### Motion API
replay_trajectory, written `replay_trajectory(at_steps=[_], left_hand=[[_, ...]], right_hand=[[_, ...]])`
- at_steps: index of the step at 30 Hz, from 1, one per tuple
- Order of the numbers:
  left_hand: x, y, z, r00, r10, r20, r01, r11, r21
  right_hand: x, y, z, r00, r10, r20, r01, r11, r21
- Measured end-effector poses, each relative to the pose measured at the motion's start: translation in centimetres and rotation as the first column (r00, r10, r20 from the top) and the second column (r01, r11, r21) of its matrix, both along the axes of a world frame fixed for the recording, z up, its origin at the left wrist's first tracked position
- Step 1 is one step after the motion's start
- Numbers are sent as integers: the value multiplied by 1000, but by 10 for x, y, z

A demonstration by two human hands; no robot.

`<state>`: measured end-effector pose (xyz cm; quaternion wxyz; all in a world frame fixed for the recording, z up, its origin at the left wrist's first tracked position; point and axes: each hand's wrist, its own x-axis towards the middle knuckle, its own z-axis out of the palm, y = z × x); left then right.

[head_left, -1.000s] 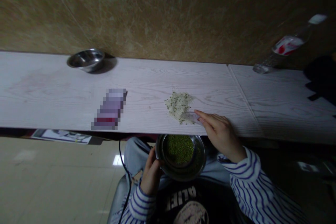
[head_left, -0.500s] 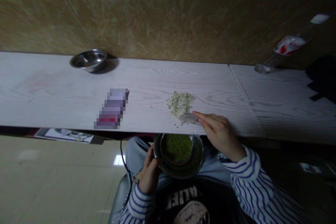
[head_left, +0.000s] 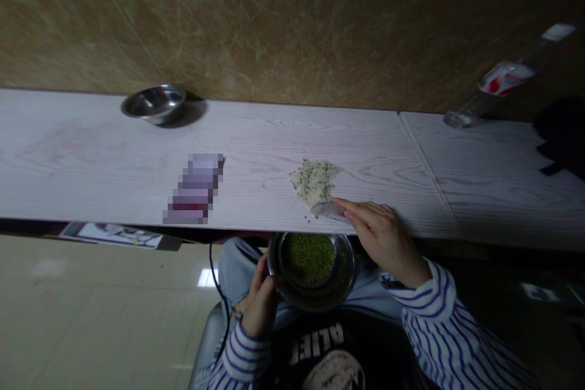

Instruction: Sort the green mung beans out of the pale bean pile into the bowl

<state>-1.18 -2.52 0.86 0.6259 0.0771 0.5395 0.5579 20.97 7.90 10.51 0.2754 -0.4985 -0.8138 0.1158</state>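
Closest to the body, the left hand [head_left: 261,301] has a firm grip on the left side of a metal bowl [head_left: 320,300], thumb over the rim. It's at the lap, just below the near edge of the white wood-grain tabletop [head_left: 256,198], with green beans [head_left: 313,256] inside (mung, by the look of them).

Right hand [head_left: 382,231] is over that edge, pinching a clear plastic scraper [head_left: 326,210], or maybe a scoop, too dim to say. Its long axis runs roughly sideways, tip pointing left at the near edge of a pile of white grains and green beans [head_left: 313,180]. So the pile's left and a bit farther out from the right hand, which is way closer to it than the left.

Farther back: a second metal bowl [head_left: 154,105] by the wall, plus a plastic bottle [head_left: 505,78] far right.
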Motion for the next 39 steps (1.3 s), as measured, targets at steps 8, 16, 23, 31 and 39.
replay_trajectory(at_steps=[8,16,23,31,39], left_hand=[[-1,0,-2,999,-36,-18,36,999,18],[0,1,0,1000,-12,2,12,1000,25],[-1,1,6,1000,3,19,-4,999,39],[-3,1,7,1000,7,20,-7,1000,7],[-1,0,-2,1000,0,7,0,1000,0]], right_hand=[[-5,-3,3,1000,16,20,-15,1000,-22],[-5,-5,0,1000,8,8,-8,999,-31],[-15,-4,0,1000,13,8,-13,1000,-25],[-25,-3,2,1000,25,-11,-25,999,-36],[-22,-7,3,999,15,-34,-16,999,-34]])
